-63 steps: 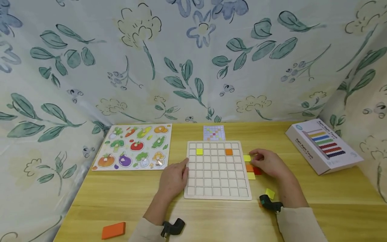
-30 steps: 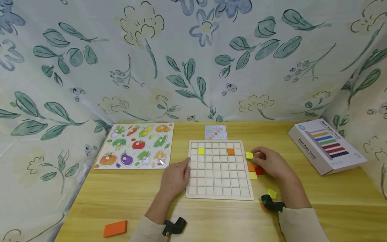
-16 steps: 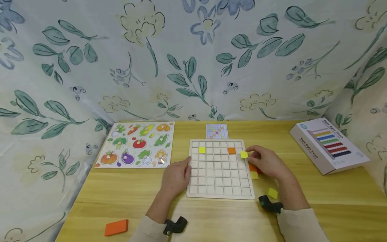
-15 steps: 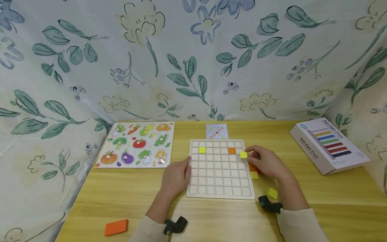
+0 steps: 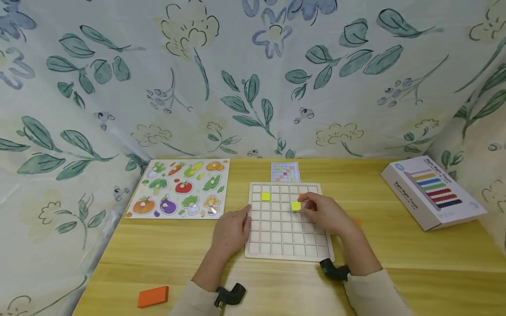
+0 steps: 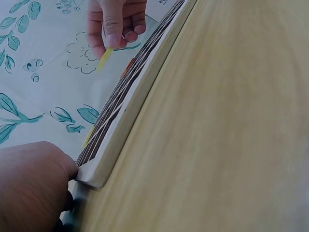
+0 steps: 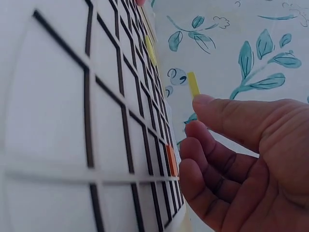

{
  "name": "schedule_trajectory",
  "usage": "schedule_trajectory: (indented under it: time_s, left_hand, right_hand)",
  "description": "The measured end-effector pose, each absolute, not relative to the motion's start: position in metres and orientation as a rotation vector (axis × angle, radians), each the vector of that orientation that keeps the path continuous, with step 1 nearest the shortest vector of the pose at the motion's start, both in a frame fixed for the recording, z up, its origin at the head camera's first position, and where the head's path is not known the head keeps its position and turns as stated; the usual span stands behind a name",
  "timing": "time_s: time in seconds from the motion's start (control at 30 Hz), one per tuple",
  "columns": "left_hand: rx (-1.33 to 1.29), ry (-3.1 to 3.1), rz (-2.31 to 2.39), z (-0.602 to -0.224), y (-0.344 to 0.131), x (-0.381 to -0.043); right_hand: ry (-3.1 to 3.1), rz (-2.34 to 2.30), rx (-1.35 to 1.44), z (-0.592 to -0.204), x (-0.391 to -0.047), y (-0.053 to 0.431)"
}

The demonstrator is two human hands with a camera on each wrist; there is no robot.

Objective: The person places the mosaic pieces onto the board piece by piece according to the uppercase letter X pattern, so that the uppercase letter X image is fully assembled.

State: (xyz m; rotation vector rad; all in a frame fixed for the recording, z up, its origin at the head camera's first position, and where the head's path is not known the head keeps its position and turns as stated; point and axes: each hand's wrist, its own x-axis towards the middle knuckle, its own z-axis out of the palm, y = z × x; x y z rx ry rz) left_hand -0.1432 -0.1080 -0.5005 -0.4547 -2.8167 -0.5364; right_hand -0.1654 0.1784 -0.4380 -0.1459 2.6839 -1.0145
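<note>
Between thumb and fingers, my right hand (image 5: 326,215) pinches a small yellow square tile (image 5: 296,206) over the right half of a pale wooden grid board (image 5: 276,239). In the right wrist view that tile (image 7: 193,84) is edge-on and clear of the board. My left hand (image 5: 231,230) touches the board's left edge with its index finger; its thumb lies close by. Set in the second row are a yellow tile (image 5: 266,196) at left and an orange tile (image 5: 303,196) at right, partly covered by my fingers.
A colour pattern card (image 5: 285,172) lies behind the board. A vegetable puzzle (image 5: 178,188) is at left, a white box (image 5: 435,191) at right. An orange block (image 5: 153,297) lies front left. Beside the board, my right arm mostly hides loose tiles; one orange corner (image 5: 357,222) shows.
My right hand lifted the yellow tile from the loose tiles at the board's right side and has carried it left over the grid. The left hand stays at the board's edge.
</note>
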Motion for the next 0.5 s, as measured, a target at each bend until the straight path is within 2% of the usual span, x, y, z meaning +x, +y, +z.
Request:
schedule_trajectory:
  time_s: [0.5]
  left_hand:
    - [-0.444, -2.844, -0.540, -0.498, -0.108, -0.142]
  right_hand:
    - [2.694, -0.958, -0.186, -0.448, -0.176, 0.126]
